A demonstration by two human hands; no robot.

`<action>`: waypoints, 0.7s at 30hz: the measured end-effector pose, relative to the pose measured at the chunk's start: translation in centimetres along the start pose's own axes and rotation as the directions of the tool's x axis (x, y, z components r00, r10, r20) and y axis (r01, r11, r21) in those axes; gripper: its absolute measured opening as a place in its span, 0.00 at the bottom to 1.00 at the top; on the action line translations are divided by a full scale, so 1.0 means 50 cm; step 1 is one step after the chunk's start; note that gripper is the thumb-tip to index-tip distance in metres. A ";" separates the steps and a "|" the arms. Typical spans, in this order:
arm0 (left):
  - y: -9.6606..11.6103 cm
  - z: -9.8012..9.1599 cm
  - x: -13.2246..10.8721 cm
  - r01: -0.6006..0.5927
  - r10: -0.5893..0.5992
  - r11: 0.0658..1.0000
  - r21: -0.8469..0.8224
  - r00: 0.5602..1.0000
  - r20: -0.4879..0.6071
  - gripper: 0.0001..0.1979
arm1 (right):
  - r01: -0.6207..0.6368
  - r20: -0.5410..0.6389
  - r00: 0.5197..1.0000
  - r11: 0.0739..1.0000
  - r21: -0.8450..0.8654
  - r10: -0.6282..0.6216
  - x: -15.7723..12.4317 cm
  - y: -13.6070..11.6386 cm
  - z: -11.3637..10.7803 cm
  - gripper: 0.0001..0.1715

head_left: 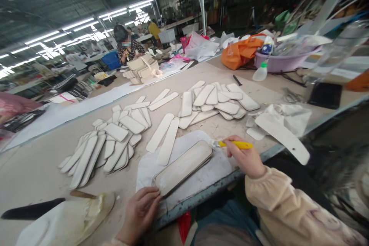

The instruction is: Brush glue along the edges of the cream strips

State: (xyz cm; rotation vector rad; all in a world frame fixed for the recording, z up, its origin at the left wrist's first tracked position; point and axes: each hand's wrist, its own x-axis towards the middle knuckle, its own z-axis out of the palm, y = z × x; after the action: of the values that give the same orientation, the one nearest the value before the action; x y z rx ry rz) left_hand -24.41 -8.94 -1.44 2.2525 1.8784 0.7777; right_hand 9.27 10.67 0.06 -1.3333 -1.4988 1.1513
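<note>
Right hand (pixel 245 158) tight around yellow brush (pixel 236 145), left hand (pixel 140 212) half open, fingertips (pixel 155 196) on white strip (pixel 183 167)'s near end.

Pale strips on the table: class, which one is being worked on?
The strip on the white sheet at the near edge: the left hand presses its end, and the right hand holds a yellow brush at the other. The piles lie untouched.

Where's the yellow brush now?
The yellow-handled brush is right of centre in the head view, held by the right hand, bristles at the pale strip.
</note>
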 end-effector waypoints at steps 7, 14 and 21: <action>-0.018 -0.026 0.184 0.303 -0.317 0.940 0.155 0.945 0.079 0.13 | 0.072 -0.169 0.986 0.916 0.395 -0.005 0.002 0.025 -0.017 0.14; -0.007 0.051 0.314 0.213 -0.403 0.854 0.475 0.848 0.345 0.10 | 0.068 -0.189 0.982 0.889 0.453 0.021 0.016 0.045 -0.035 0.15; -0.016 0.050 0.313 0.189 -0.409 0.851 0.490 0.824 0.393 0.13 | 0.091 -0.213 0.977 0.902 0.421 0.001 0.012 0.053 -0.038 0.15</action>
State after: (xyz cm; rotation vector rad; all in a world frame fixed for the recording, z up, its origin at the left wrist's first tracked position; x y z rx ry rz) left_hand -22.36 6.62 1.00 1.9873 2.2009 -0.2748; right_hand 11.73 11.57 -1.98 -1.0685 -1.0417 1.1874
